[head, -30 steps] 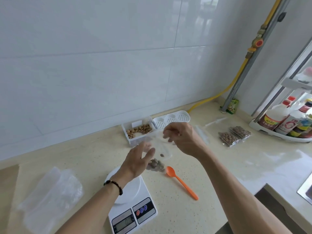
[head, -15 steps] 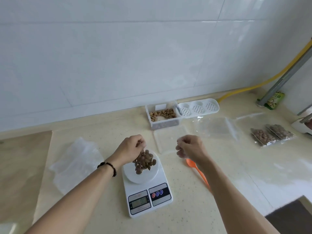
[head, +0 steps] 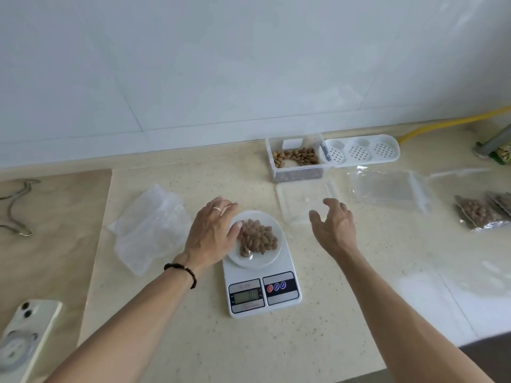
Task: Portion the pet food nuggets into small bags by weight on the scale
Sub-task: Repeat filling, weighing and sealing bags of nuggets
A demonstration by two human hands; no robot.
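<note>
Home kitchen, speckled stone countertop (head: 171,322), white tiled wall (head: 193,64), kitchen scale (head: 262,294)

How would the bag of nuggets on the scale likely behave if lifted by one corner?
The bag of nuggets lies slumped flat on the scale, so its thin clear film is probably floppy. The loose nuggets would likely slide to the lowest point. If its mouth is unsealed, which cannot be told, some could spill.

A wall (head: 193,64) of large glossy white tiles with thin grey joints fills the upper half, lit softly and evenly. Below it runs a speckled beige counter (head: 318,341). A tan board (head: 55,230) covers the counter's left end. A yellow hose (head: 442,124) runs along the wall's foot at the right, toward a grey post (head: 495,139).
</note>
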